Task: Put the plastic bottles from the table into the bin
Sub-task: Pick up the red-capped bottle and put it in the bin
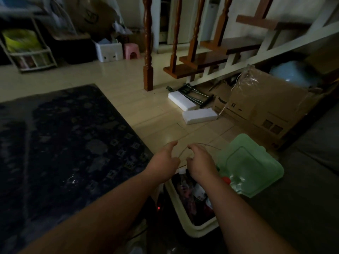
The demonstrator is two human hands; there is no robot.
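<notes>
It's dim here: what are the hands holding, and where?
Both the left hand and right hand seem to pinch a thin wire loop over the bin.

the dark patterned table (64, 143) looks bare, while the tiled floor (128, 92) carries the bin (194, 230).

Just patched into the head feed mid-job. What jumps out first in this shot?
Both hands meet low in the middle, the left hand and right hand holding a thin wire loop over the open bin, which is already full of bottles. The bin's green lid stands flipped up to the right. On the left, the dark patterned table shows no bottles in view.
</notes>
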